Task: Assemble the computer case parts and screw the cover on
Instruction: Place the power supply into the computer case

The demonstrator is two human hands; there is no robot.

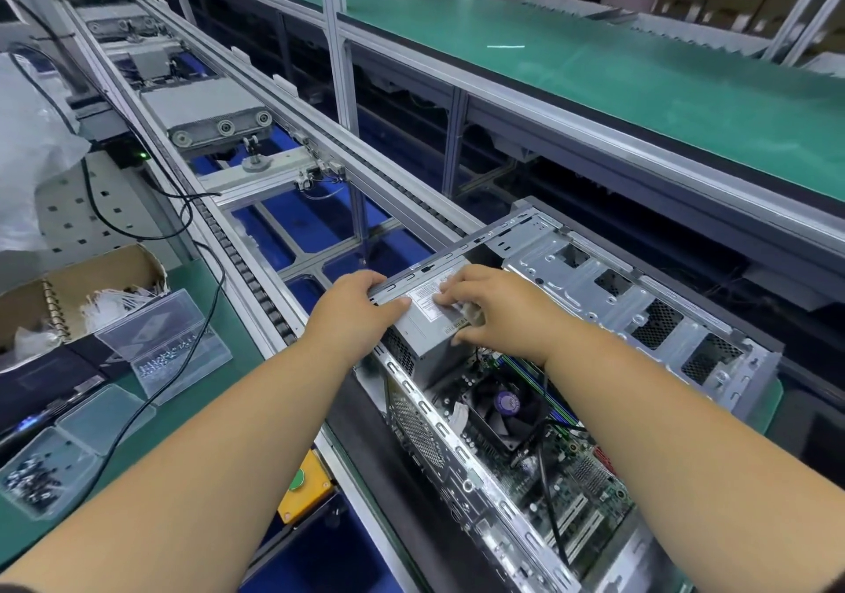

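Both hands' fingers on the power supply [427, 318]: left hand [361, 306] curled round its edge, right hand [484, 306] flat.

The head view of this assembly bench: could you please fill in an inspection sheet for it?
Surface: green mat beside a conveyor rail.
Job's things: open computer case, no cover on it; grey power supply at its far left corner.
Clutter: clear screw boxes, cardboard box.
Grippers: left hand grips the supply's left edge; right hand rests its fingers on the top label.
Cables: black cable across the mat.
Surroundings: green upper shelf.
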